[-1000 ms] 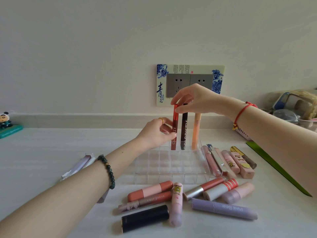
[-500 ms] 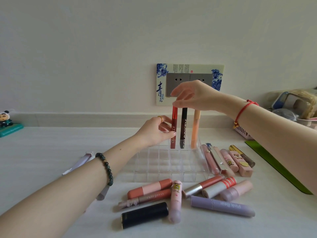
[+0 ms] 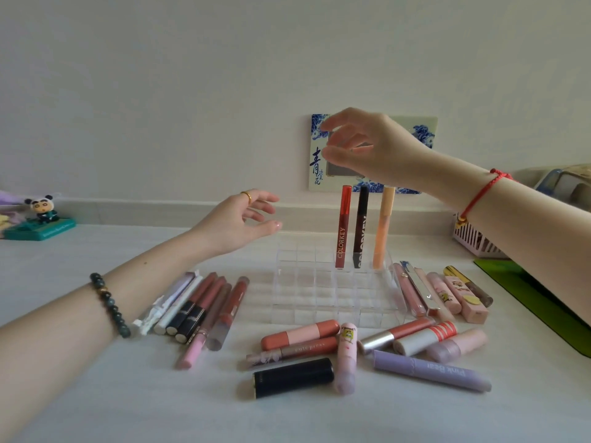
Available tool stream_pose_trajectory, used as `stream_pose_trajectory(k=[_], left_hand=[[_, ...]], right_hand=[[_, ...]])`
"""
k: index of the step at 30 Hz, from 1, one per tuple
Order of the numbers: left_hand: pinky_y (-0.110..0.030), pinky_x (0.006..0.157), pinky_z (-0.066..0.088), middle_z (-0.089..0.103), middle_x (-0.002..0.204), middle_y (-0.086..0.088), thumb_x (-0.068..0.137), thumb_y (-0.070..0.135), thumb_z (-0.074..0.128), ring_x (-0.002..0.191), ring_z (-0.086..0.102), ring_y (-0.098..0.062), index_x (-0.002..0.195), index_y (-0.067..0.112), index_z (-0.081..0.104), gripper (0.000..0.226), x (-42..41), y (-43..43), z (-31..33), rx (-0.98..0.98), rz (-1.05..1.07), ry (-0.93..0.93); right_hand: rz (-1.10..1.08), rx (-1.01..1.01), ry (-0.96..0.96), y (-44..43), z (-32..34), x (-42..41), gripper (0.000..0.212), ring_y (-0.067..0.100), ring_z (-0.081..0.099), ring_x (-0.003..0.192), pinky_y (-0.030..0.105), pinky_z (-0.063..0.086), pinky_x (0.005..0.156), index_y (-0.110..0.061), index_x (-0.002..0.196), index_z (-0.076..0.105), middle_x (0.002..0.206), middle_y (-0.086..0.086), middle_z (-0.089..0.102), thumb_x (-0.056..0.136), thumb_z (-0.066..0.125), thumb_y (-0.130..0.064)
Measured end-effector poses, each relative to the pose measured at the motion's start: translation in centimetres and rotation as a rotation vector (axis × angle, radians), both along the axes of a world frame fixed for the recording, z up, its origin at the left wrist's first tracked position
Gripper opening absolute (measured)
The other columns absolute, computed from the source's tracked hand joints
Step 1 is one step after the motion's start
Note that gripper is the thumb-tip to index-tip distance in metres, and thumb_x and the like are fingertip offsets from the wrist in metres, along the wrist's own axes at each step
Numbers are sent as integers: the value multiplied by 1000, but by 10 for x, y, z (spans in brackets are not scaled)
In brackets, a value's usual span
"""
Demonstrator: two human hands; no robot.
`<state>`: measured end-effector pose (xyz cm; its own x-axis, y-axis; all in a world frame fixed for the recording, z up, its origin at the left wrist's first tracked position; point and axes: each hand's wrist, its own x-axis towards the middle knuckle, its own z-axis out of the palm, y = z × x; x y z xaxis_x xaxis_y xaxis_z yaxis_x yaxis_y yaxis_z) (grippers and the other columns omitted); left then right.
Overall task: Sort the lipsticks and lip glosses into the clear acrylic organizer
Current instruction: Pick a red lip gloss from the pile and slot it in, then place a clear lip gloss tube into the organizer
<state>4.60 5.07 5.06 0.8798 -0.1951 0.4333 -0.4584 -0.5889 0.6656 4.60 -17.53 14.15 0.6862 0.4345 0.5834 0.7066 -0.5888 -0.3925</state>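
Note:
The clear acrylic organizer (image 3: 319,298) sits mid-table. Three tall glosses stand upright in its back row: a red one (image 3: 342,228), a dark brown one (image 3: 360,228) and a peach one (image 3: 382,228). My right hand (image 3: 367,148) hovers above their caps, fingers apart, holding nothing. My left hand (image 3: 240,219) floats open to the left of the organizer, touching nothing. Loose lipsticks lie around: a black tube (image 3: 292,377), a lilac tube (image 3: 431,370), a pink cartoon tube (image 3: 347,356), a coral tube (image 3: 299,335), several slim glosses at left (image 3: 204,308) and several at right (image 3: 441,292).
A wall socket plate with blue-and-white decoration (image 3: 316,161) is behind my right hand. A panda figurine (image 3: 43,209) stands at the far left. At right are a pink slatted basket (image 3: 473,241), a green mat (image 3: 537,295) and containers (image 3: 563,183).
My right hand let go of the red gloss and rose above the tubes. My left hand released the organizer area and drew back to the left, opening.

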Motion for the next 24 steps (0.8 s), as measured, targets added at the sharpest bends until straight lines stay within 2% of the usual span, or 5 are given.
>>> stream_pose_trajectory(k=[4,9,16,21,24], left_hand=[[-27,90,42,59,99,14,78,22,69,88,59,-8,101,39,51,33,-16,34,7,-3,52,-10],[-33,94,42,60,99,12,78,19,69,86,59,-10,96,43,51,35,-33,68,7,-1,104,-15],[-23,87,40,60,103,15,77,27,70,95,59,-7,100,47,50,36,-55,103,-13,40,167,14],[-23,91,39,59,105,18,78,25,70,99,57,-4,102,46,49,38,-66,117,-32,66,185,48],[-10,85,37,58,106,21,77,27,70,101,54,1,105,45,48,39,-71,124,-42,91,200,78]], right_hand=[[67,-20,1,24,-6,-11,34,8,62,91,30,51,87,-27,114,53,104,-5,60,82,61,-35],[158,-96,34,59,-23,-21,36,11,60,95,30,48,90,-25,117,52,106,-3,59,83,60,-35],[222,-190,120,97,-58,-18,38,15,56,100,36,47,92,-24,119,50,110,-2,57,84,60,-35],[247,-259,164,117,-87,-10,39,15,55,98,31,46,89,-24,119,50,108,-4,56,84,60,-36],[256,-294,188,129,-101,-5,39,15,55,98,27,46,84,-25,119,50,111,-1,57,83,60,-36]])
